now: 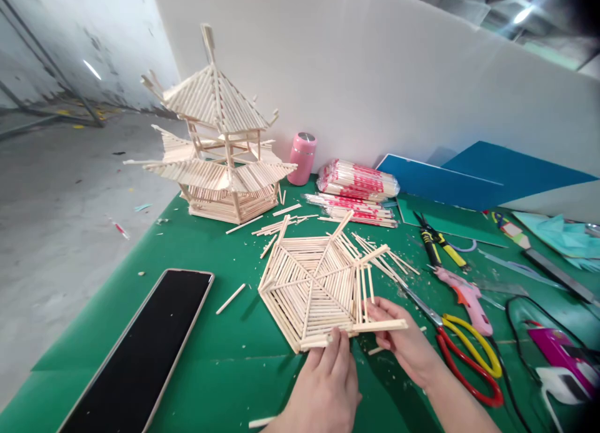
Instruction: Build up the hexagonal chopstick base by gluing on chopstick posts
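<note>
Hexagonal stick panel [325, 302]: left hand [323, 383] grips its near edge, right hand [404, 338] its right side; packets [359, 182] bear illegible red print.

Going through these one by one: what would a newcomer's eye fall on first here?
Probably the two-tiered stick pagoda, standing at the back left of the green table. Next, the spoked stick panel near the centre, with the left hand at its near edge and the right hand at its right side.
</note>
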Demonstrator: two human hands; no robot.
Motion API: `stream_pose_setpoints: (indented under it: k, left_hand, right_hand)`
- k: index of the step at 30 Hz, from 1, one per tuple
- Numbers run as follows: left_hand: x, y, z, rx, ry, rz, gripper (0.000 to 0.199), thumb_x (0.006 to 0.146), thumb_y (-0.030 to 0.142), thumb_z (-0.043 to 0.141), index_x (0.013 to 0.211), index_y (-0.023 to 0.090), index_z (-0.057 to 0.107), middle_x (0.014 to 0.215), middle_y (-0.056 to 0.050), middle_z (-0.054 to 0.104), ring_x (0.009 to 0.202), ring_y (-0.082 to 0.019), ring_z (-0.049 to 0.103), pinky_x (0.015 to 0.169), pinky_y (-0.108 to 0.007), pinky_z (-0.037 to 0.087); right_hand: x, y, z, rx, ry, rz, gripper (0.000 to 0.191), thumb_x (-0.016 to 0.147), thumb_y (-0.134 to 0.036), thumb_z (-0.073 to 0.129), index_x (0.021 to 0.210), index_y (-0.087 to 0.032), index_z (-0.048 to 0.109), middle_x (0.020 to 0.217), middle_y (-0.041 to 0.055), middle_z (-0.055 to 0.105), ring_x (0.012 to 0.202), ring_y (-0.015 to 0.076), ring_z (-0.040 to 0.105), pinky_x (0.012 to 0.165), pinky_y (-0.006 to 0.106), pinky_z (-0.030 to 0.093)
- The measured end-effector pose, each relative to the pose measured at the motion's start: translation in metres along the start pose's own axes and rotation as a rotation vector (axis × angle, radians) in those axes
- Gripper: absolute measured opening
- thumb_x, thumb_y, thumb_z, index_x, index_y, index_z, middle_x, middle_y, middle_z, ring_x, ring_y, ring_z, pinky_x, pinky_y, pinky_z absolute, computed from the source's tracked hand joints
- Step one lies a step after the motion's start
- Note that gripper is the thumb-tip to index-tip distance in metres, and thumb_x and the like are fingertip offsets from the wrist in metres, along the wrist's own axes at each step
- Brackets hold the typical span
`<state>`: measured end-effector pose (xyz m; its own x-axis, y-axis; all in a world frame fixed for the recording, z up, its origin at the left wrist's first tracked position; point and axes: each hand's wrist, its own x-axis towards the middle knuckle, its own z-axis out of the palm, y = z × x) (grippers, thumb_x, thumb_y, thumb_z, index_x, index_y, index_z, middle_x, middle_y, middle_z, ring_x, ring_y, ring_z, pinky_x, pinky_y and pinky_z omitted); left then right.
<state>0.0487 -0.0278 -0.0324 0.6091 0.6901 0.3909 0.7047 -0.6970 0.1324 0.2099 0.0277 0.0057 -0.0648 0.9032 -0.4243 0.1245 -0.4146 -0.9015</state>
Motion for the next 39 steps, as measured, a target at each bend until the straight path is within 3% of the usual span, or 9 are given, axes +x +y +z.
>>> stream_pose_setpoints:
  k: [7,15,18,22,26,30,33,36,39]
  left_hand:
    - [-0.002,-0.001,0.008,-0.008,-0.034,0.001,0.041,0.081,0.042,0.044,0.099,0.009,0.061,0.112,-0.017,0.061,0.104,-0.029,0.056,0.083,-0.038,0.044]
    - [-0.003,0.007,0.001,0.022,-0.047,-0.092,0.032,0.078,0.042,0.050,0.093,0.016,0.061,0.114,-0.013,0.060,0.107,-0.027,0.054,0.089,-0.040,0.038]
    - [-0.001,0.004,-0.003,0.039,-0.053,-0.038,0.039,0.076,0.047,0.052,0.095,0.015,0.061,0.113,-0.016,0.060,0.104,-0.029,0.056,0.084,-0.040,0.041]
    - [0.002,0.000,-0.010,0.012,-0.012,0.024,0.042,0.077,0.047,0.049,0.099,0.013,0.059,0.108,-0.019,0.062,0.100,-0.032,0.058,0.078,-0.041,0.045]
    - [0.005,0.003,-0.024,-0.039,-0.023,-0.036,0.034,0.082,0.035,0.046,0.103,0.011,0.056,0.115,-0.019,0.058,0.107,-0.031,0.053,0.084,-0.041,0.042]
    - [0.004,0.005,-0.043,-0.155,-0.028,0.080,0.024,0.083,0.014,0.040,0.102,0.011,0.055,0.109,-0.014,0.058,0.100,-0.024,0.053,0.084,-0.036,0.041]
    - [-0.005,0.002,-0.054,-0.239,-0.031,0.071,0.017,0.084,0.015,0.040,0.083,0.014,0.057,0.073,-0.005,0.058,0.066,-0.016,0.051,0.062,-0.031,0.041]
    - [-0.018,0.000,-0.068,-0.226,0.047,-0.059,0.029,0.084,0.020,0.043,0.055,0.017,0.047,0.053,-0.001,0.047,0.052,-0.014,0.042,0.051,-0.029,0.036]
    - [-0.023,0.007,-0.084,-0.356,-0.117,-0.251,0.028,0.084,0.015,0.037,0.059,0.016,0.050,0.060,-0.003,0.053,0.057,-0.014,0.048,0.054,-0.029,0.041]
  right_hand:
    - [0.001,-0.005,0.000,0.088,-0.034,0.054,0.026,0.074,-0.041,0.060,0.075,-0.016,0.054,0.059,-0.0069,0.034,0.046,0.0035,0.022,0.038,0.016,0.019]
    - [0.000,-0.005,-0.001,0.076,-0.027,0.040,0.024,0.075,-0.039,0.060,0.073,-0.016,0.055,0.058,-0.0065,0.036,0.047,0.0037,0.025,0.040,0.017,0.020]
    - [0.001,-0.004,-0.001,0.058,-0.014,0.029,0.026,0.075,-0.041,0.059,0.073,-0.015,0.055,0.057,-0.0067,0.036,0.046,0.0032,0.023,0.041,0.017,0.018]
    - [0.000,-0.004,-0.004,-0.005,0.035,-0.013,0.031,0.073,-0.046,0.058,0.073,-0.015,0.058,0.058,-0.0046,0.042,0.046,0.0047,0.029,0.041,0.018,0.021]
    - [-0.009,0.001,-0.018,-0.050,0.175,-0.042,0.037,0.073,-0.049,0.056,0.088,-0.015,0.062,0.070,0.0012,0.056,0.050,0.0081,0.041,0.043,0.020,0.031]
    - [-0.026,0.016,-0.037,-0.208,0.347,-0.193,0.040,0.074,-0.044,0.058,0.105,-0.019,0.058,0.084,0.0039,0.060,0.068,0.0139,0.053,0.059,0.025,0.043]
    - [-0.041,0.028,-0.043,-0.405,0.448,-0.345,0.036,0.078,-0.040,0.054,0.106,-0.018,0.056,0.084,0.0055,0.060,0.072,0.0172,0.056,0.065,0.030,0.046]
    - [-0.061,0.032,-0.031,-0.518,0.507,-0.450,0.028,0.081,-0.033,0.050,0.105,-0.019,0.055,0.081,0.0053,0.061,0.071,0.0175,0.058,0.065,0.030,0.048]
    - [-0.085,0.022,0.000,-0.596,0.404,-0.670,0.030,0.082,-0.025,0.047,0.112,-0.019,0.051,0.095,0.0088,0.060,0.085,0.0201,0.058,0.074,0.033,0.047]
